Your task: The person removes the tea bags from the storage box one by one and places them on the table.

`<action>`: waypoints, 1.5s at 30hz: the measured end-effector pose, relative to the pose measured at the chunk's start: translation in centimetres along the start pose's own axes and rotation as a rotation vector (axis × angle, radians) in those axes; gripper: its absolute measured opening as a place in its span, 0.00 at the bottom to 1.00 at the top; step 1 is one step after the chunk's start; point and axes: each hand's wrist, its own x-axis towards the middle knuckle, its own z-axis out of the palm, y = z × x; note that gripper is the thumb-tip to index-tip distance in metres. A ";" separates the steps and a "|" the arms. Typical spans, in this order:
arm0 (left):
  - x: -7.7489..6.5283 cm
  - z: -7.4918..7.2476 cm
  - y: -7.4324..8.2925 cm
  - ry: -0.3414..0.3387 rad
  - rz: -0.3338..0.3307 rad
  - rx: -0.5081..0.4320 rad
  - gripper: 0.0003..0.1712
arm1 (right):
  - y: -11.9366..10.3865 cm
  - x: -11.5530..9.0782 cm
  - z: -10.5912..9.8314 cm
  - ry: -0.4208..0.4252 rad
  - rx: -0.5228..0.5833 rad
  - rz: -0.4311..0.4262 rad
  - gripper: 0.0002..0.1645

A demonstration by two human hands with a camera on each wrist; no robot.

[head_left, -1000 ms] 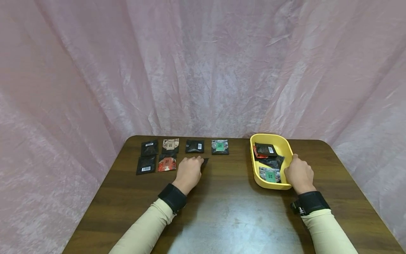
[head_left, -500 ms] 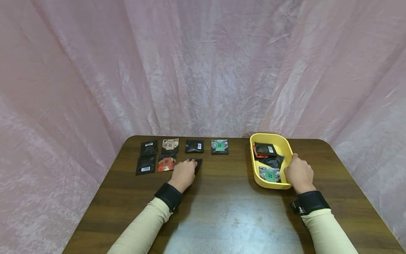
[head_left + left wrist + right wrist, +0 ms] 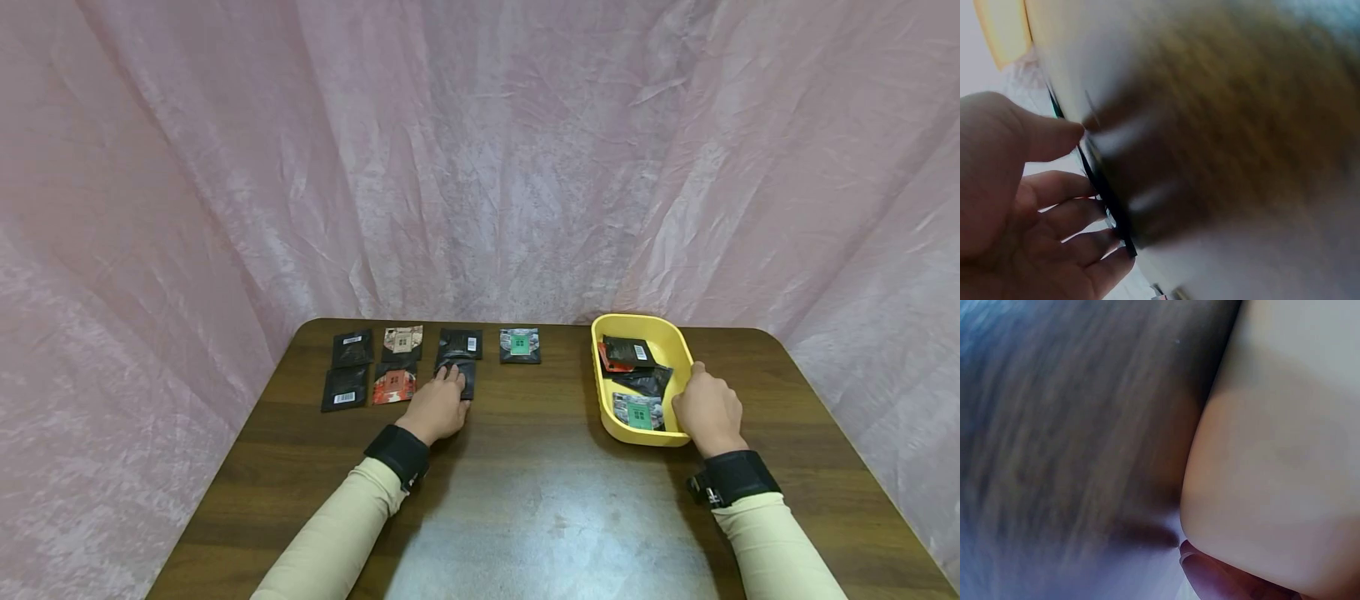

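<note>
My left hand [image 3: 435, 406] rests with spread fingers on a flat black packet [image 3: 468, 382], which lies just below another black packet with a barcode [image 3: 460, 343]. In the left wrist view, the fingertips [image 3: 1105, 247] touch that packet's dark edge, and the thumb lies apart from the fingers. My right hand [image 3: 707, 410] holds the right side of a yellow plastic basket [image 3: 609, 429]. Inside the basket are several packets, among them a green-labelled one [image 3: 639, 413] and a black one [image 3: 628, 352] over a red one. The right wrist view shows fingers [image 3: 1200, 565] beside the basket's wall.
Further left lie two black packets, one [image 3: 352, 348] above the other [image 3: 345, 388], then a beige-labelled packet [image 3: 402, 343] above a red one [image 3: 394, 383]. A green-labelled packet [image 3: 520, 345] lies alone to the right. A pink curtain [image 3: 480, 167] hangs behind the wooden table [image 3: 555, 500].
My left hand has moved left with the black packet, set it flat under the barcode packet and loosened its fingers. The right hand and basket have stayed put.
</note>
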 end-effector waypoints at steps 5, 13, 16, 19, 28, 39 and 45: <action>0.2 0.4 -0.4 -0.044 -0.004 -0.045 0.38 | 0.0 0.0 -0.1 -0.004 0.001 0.002 0.36; 0.0 0.4 -0.8 -0.034 0.009 -0.051 0.39 | 0.2 0.1 0.1 -0.006 0.004 -0.002 0.37; 0.0 0.4 -0.9 -0.021 0.013 -0.050 0.38 | 0.2 0.1 0.2 -0.008 0.009 0.000 0.36; 0.0 0.3 -1.0 -0.003 0.023 -0.048 0.38 | 0.2 0.1 0.2 0.002 0.013 -0.006 0.35; -0.2 0.5 -1.5 0.017 0.076 -0.044 0.36 | 0.2 0.1 0.2 0.001 0.013 -0.005 0.35; -0.6 0.1 -0.9 0.021 0.124 -0.059 0.39 | 0.2 -0.1 0.2 -0.007 0.007 0.001 0.37; -0.5 -0.9 1.2 0.034 0.167 -0.061 0.41 | 0.0 0.1 0.1 -0.019 0.006 0.014 0.37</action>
